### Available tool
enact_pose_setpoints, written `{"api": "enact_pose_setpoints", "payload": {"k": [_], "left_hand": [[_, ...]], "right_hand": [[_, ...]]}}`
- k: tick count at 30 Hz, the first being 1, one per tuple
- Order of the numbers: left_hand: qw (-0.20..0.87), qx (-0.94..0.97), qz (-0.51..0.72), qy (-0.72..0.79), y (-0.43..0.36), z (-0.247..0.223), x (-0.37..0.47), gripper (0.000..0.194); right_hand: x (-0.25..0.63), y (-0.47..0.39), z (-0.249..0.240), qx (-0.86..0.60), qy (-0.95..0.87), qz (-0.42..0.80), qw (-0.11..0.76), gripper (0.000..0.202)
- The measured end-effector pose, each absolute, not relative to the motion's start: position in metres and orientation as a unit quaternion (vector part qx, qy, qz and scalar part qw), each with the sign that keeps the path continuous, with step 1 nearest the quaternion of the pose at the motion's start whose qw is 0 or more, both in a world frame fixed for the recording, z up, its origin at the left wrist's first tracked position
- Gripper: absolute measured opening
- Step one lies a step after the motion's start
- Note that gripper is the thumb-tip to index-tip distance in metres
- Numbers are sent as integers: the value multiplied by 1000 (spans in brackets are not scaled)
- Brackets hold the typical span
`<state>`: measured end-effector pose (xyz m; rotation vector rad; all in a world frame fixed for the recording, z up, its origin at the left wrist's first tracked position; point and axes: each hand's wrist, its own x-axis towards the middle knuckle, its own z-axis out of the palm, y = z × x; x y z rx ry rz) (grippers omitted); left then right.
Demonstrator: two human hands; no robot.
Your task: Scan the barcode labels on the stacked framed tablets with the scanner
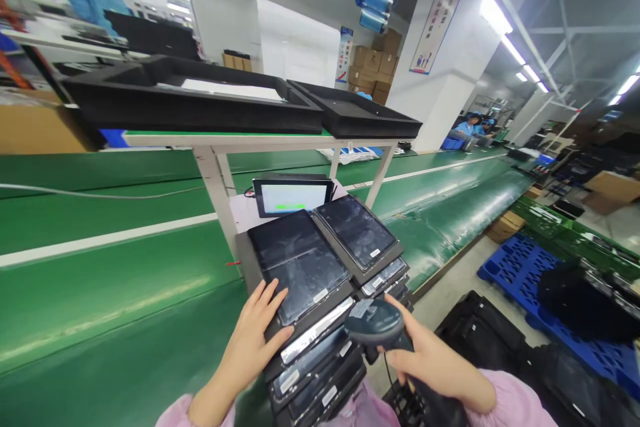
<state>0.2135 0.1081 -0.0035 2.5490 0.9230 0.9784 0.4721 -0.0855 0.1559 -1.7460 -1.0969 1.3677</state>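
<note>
Your right hand (pixel 425 353), at two o'clock, has its fingers clamped around the grip of a dark handheld scanner (pixel 374 321), whose head hangs at one o'clock, in front of the near side of the stacks. At eleven, your left hand (pixel 260 330) lies with its fingers slightly apart and the thumb spread, touching the near-left edge of the left tablet (pixel 300 260) and its black tray. That tablet tops one stack at twelve; the right tablet (pixel 356 230) tops the other, just beside it towards one. Each bears a small white label at its near edge, and more tablets show in the layers below. Past them at twelve, a lit display (pixel 294 196) stands tilted beneath a white-legged stand (pixel 215 187) on the green tabletop (pixel 125 267). The stand carries two black foam trays (pixel 360 123), at eleven and twelve. On the floor towards two, black bags (pixel 480 327) lie near a blue pallet (pixel 515 267).
</note>
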Motion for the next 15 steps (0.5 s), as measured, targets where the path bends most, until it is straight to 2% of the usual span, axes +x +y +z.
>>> {"api": "enact_pose_setpoints", "payload": {"k": [6, 11, 15], "left_hand": [[120, 874, 351, 313, 111, -14, 212, 51], [147, 868, 343, 328, 112, -15, 211, 51], [145, 871, 341, 324, 111, -13, 210, 51]], "right_hand": [[539, -86, 168, -715, -410, 450, 344, 88], [550, -83, 174, -733, -430, 435, 296, 80], [554, -79, 176, -730, -437, 434, 296, 80]]}}
